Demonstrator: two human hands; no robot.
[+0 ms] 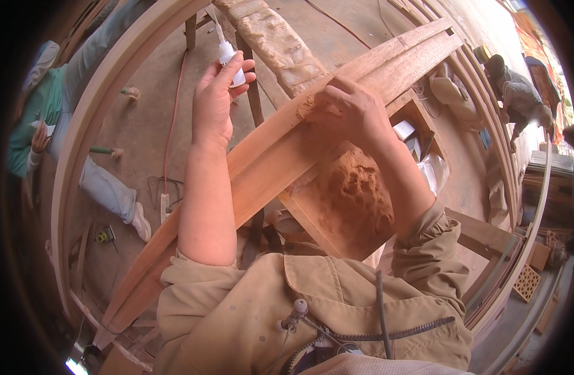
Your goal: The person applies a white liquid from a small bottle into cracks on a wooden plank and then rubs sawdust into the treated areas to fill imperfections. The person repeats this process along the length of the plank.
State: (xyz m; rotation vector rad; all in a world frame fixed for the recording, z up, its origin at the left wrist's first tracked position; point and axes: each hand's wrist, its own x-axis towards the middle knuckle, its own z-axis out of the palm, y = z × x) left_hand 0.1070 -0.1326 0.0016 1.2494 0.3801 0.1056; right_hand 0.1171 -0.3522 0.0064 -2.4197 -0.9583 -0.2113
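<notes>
My left hand is raised and holds a small white squeeze bottle with its thin nozzle pointing up. My right hand presses its fingers onto reddish sawdust paste on a long curved wooden board that runs from lower left to upper right. Under my right forearm sits a wooden box with a heap of reddish sawdust in it.
A person in blue trousers and a green top sits on the floor at left. Another person bends over at upper right. Large curved wooden frames arch around the work. A red cable and a socket strip lie on the floor.
</notes>
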